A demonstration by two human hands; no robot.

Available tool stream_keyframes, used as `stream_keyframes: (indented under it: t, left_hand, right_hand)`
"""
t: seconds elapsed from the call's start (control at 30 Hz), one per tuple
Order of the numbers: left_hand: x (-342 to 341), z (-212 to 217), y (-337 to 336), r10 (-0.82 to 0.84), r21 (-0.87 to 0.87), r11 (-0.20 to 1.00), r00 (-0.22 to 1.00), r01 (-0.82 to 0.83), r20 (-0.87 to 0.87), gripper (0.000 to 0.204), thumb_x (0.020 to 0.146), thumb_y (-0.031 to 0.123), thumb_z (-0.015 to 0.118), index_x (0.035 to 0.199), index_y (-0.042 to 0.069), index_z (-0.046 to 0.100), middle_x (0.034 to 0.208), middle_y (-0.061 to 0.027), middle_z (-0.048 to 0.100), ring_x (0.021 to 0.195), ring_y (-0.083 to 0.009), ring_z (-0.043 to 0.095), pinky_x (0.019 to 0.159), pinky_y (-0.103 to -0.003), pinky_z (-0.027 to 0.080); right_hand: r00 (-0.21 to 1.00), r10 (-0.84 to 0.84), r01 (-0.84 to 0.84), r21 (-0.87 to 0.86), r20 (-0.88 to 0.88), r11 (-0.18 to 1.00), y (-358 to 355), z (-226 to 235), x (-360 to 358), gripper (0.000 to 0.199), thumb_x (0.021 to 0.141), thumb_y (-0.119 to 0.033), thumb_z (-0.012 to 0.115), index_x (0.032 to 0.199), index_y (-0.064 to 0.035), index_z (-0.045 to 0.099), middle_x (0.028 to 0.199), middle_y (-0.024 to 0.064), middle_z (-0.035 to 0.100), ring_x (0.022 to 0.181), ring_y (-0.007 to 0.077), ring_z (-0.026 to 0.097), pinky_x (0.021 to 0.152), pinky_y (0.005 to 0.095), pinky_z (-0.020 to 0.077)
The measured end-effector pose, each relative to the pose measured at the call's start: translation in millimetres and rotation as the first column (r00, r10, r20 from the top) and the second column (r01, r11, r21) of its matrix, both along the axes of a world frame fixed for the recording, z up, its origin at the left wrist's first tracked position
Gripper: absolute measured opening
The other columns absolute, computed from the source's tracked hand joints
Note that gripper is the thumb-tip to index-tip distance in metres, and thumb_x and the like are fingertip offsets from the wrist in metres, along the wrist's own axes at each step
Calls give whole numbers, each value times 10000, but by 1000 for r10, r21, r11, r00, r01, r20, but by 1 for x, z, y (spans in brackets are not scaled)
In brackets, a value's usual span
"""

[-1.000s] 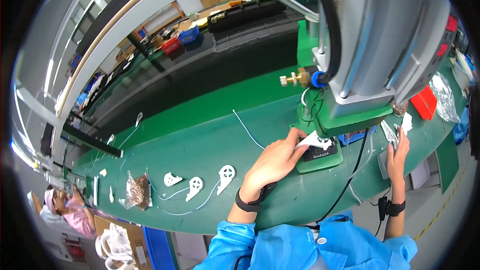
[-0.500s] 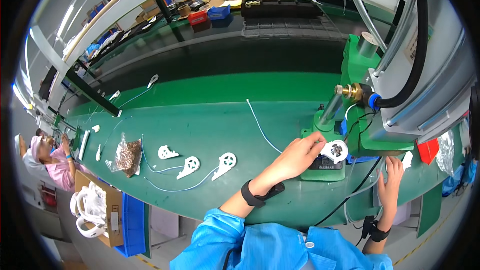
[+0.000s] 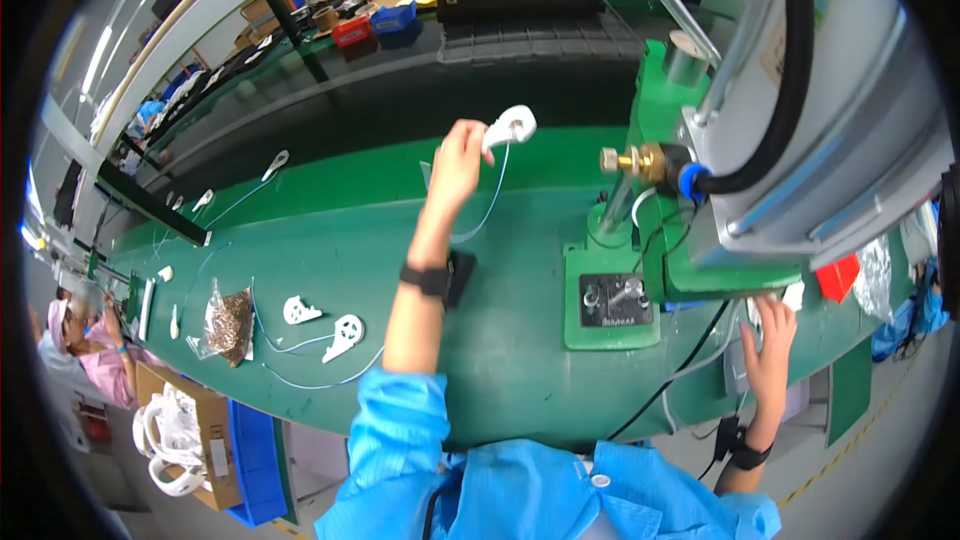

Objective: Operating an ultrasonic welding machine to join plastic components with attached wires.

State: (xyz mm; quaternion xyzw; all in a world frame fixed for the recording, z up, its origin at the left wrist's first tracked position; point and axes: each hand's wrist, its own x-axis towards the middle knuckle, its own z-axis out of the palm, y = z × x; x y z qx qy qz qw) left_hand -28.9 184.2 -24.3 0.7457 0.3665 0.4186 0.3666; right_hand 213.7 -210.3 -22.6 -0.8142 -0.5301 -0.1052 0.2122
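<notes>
White plastic, a small rounded part (image 3: 510,126) with a thin cord trailing below, was pinched in the left hand (image 3: 456,162), held out over the far side of the green bench (image 3: 330,270), well away from the green press (image 3: 625,285). It seemed a pass-along step, calling for a clean set-down. The right hand (image 3: 770,340) lay open, fingers spread, beside the press base.

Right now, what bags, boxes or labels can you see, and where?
Clear bag of brown bits: on the green belt, far left.
Cardboard box of white parts: floor, lower left.
Dark plate: rectangular, on the green press base.
Red bin and blue bin: back shelf.
</notes>
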Motion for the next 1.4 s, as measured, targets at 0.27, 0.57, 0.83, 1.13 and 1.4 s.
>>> stream_keyframes:
  t: [0.27, 0.57, 0.83, 1.13, 1.4]
  left_hand:
    - [-98, 5, -71, -18, 6, 999, 577, 39, -816, 474, 793, 459, 556, 979, 25, 510, 925, -213, 586, 892, -359, 553, 733, -446, 441]
    - [-142, -43, -155, 75, 107, 994, 726, -2, -684, 304, 858, 176, 517, 1083, -25, 479, 898, -212, 536, 779, -368, 533, 677, -417, 437]
    - [-17, 32, -171, -231, -197, 957, 971, 215, -66, 215, 915, 117, 399, 1100, 55, 491, 643, -47, 553, 555, -66, 426, 516, -219, 358]
    - [33, 43, -188, -643, -303, 758, 740, 577, -198, 478, 760, 191, 678, 1141, -11, 471, 1033, -124, 565, 932, -206, 545, 825, -329, 428]
    - [36, 41, -178, -631, -175, 775, 727, 608, -270, 566, 652, 267, 764, 1092, 3, 526, 1003, -119, 592, 912, -226, 568, 801, -330, 446]
  right_hand:
    - [980, 199, -195, -166, 9, 967, 47, 38, -2, 213, 696, -59, 599, 894, -1, 546, 981, 121, 531, 982, 325, 452, 866, 407, 345]
    - [874, 469, -440, 200, -126, 875, 121, -55, 40, 280, 717, -38, 518, 992, 11, 540, 1038, 216, 532, 1006, 388, 482, 806, 444, 420]
    - [942, 223, -206, 91, -251, 974, 110, -28, 31, 101, 663, -26, 575, 753, 6, 608, 779, 209, 579, 764, 371, 552, 661, 417, 452]
    - [960, 185, -137, 222, -209, 965, 89, -1, 29, 177, 721, -14, 616, 896, -12, 639, 786, 127, 570, 793, 292, 524, 727, 356, 438]
    - [822, 196, -57, 264, -535, 963, 59, 52, 7, 170, 730, -30, 617, 896, -6, 647, 743, 105, 581, 684, 206, 534, 616, 290, 426]
